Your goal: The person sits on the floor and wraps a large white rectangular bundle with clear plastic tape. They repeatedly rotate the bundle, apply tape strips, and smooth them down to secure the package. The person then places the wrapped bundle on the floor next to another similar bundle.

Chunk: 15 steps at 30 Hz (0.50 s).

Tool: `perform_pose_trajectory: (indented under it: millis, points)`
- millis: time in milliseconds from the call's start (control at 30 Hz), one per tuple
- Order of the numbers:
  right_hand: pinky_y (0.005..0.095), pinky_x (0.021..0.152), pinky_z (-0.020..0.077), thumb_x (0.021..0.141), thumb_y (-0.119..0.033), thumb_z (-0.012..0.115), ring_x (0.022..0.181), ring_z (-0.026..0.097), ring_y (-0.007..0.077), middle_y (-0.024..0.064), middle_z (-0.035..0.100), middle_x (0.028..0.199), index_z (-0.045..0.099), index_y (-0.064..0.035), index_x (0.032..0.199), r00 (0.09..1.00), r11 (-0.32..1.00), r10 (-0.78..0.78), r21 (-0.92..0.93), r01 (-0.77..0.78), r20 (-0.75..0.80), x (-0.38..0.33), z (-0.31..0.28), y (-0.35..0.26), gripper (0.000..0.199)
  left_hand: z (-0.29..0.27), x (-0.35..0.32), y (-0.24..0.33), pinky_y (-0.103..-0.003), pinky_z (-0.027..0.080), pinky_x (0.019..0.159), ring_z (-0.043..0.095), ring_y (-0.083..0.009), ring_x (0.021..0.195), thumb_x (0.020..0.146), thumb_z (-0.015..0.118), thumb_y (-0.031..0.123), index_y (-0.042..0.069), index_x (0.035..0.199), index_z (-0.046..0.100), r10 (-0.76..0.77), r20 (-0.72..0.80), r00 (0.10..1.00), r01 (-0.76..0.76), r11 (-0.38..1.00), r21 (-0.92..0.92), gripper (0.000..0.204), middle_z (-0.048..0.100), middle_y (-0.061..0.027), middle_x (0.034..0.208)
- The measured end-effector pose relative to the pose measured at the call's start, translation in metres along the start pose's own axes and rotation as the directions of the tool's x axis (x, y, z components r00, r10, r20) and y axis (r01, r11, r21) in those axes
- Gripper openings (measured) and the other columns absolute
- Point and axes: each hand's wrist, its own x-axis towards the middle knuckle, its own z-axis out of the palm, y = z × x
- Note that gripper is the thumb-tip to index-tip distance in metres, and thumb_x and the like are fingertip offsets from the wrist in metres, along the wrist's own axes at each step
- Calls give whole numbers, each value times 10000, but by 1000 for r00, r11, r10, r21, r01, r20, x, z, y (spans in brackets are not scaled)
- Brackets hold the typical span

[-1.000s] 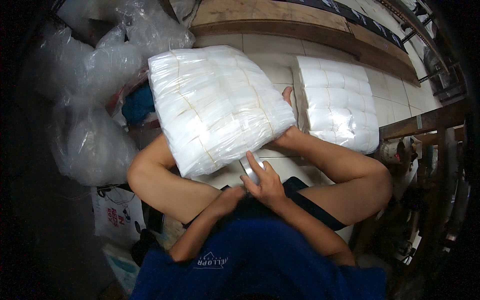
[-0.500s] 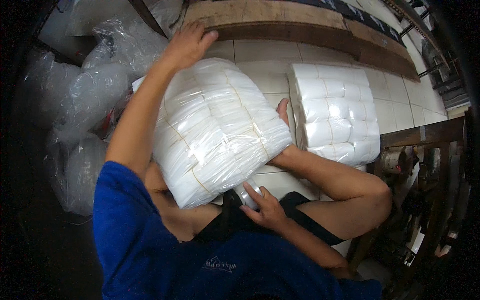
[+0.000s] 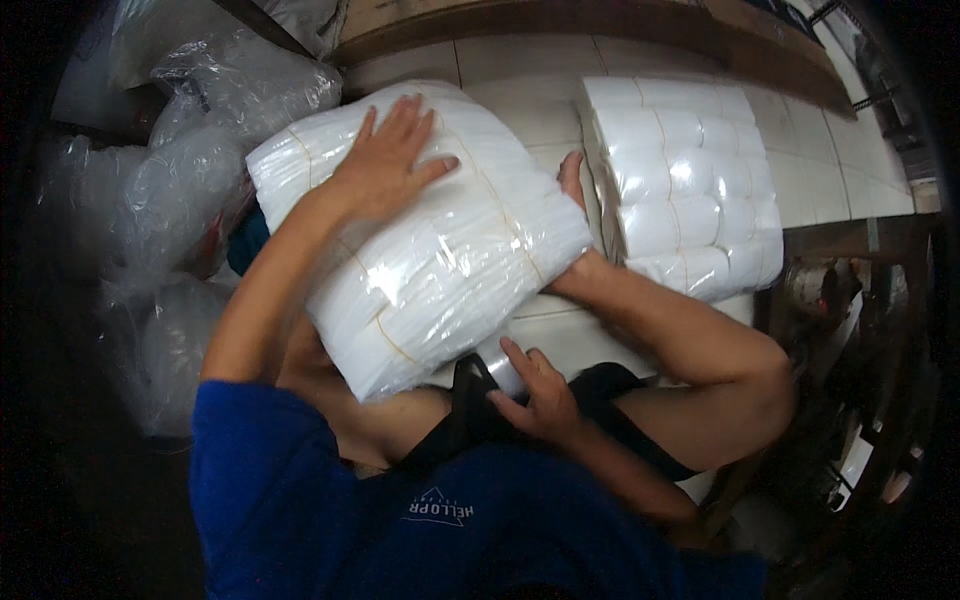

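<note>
A large pack of white bundles (image 3: 450, 235), wrapped in shiny clear plastic and tied with thin yellowish bands, rests across my lap and lower legs. My left hand (image 3: 388, 165) lies on the upper part of the pack, palm down with its fingers spread. Below the pack's near edge, my right hand (image 3: 543, 400) is closed around a tape dispenser (image 3: 503, 368), with a clear, shiny roll and a dark frame that partly blends into my black shorts. The palm side of that grip is hidden.
To the right, a second wrapped pack of white rolled bundles (image 3: 690, 190) stands on the tiled floor (image 3: 520, 75). Crumpled clear plastic bags (image 3: 185, 190) fill the left side. A wooden beam (image 3: 590, 22) runs along the back. A dark rack (image 3: 850, 290) holds clutter at the right.
My left hand has come down from above the pack's far edge onto its top. The right hand keeps its hold near the pack. The whole view has shifted slightly.
</note>
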Motion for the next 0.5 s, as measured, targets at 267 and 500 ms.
perform_pose_trajectory:
  millis: [267, 500]
  points:
    - [428, 839, 469, 849, -211, 679, 978, 595, 370, 255, 568, 1097, 337, -16, 1419, 995, 955, 68, 295, -42, -78, 0, -4, 9, 693, 16, -41, 60, -455, 72, 1183, 153, -322, 1443, 928, 353, 612, -66, 1442, 257, 166, -44, 985, -161, 982, 101, 856, 229, -234, 1521]
    - [477, 827, 469, 937, -243, 568, 966, 614, 424, 301, 608, 993, 447, 30, 1223, 971, 870, 233, 437, -229, 46, 0, 5, 23, 413, 2, -82, 107, -467, 143, 1171, 211, -352, 1425, 920, 537, 381, -78, 1401, 336, 112, -79, 991, -122, 982, -144, 695, 291, -233, 1498]
